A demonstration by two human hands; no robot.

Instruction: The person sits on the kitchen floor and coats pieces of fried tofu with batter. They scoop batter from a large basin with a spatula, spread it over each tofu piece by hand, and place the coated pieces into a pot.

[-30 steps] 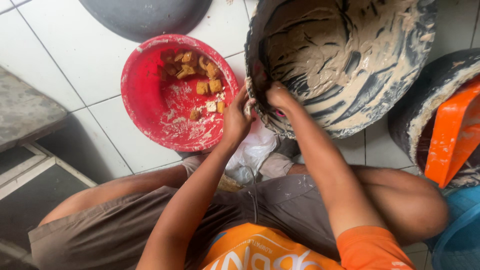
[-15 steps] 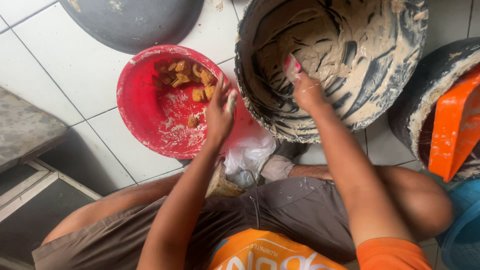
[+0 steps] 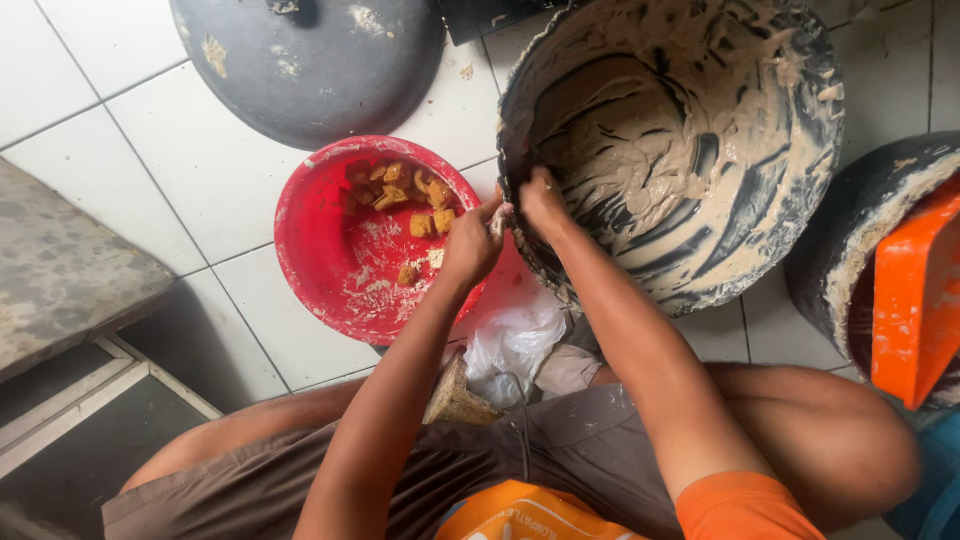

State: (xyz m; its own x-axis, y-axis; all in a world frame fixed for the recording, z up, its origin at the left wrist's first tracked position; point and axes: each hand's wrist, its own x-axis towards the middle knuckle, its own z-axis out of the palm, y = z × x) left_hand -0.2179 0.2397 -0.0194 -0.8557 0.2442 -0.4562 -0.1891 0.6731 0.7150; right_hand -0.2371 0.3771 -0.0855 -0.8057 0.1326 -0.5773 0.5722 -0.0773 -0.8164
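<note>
Knees and brown shorts (image 3: 300,480) fill the bottom of the head view, with an orange shirt (image 3: 620,515) at the lower edge; the person squats on a white tiled floor (image 3: 150,170). Between the legs lie a crumpled white plastic bag (image 3: 515,345) and a brownish block (image 3: 458,398) just beside it.

Both forearms reach forward from there. The left hand (image 3: 470,245) sits over the right rim of a red plastic bowl (image 3: 335,270), its fingers (image 3: 497,218) bunched narrow and smeared with pale batter; whether they pinch anything cannot be told. The right hand (image 3: 545,200) lies against the near left rim of a large dark basin (image 3: 800,160), fingers curled over the edge and partly hidden, so their grip cannot be told. The two hands almost touch at the spot where bowl and basin stand side by side.

The red bowl holds several golden-brown fried pieces (image 3: 405,195) gathered at its far side, with streaks of batter on its inner wall. The basin is tilted toward the person and coated inside with thick beige batter (image 3: 650,150), marked by finger strokes.

At the right edge stands a dark tub (image 3: 830,270) with an orange plastic object (image 3: 915,290) leaning in it. Farther off, a round grey pan (image 3: 310,70) lies on the tiles beyond the red bowl. A grey stone slab (image 3: 60,270) sits at the left.
</note>
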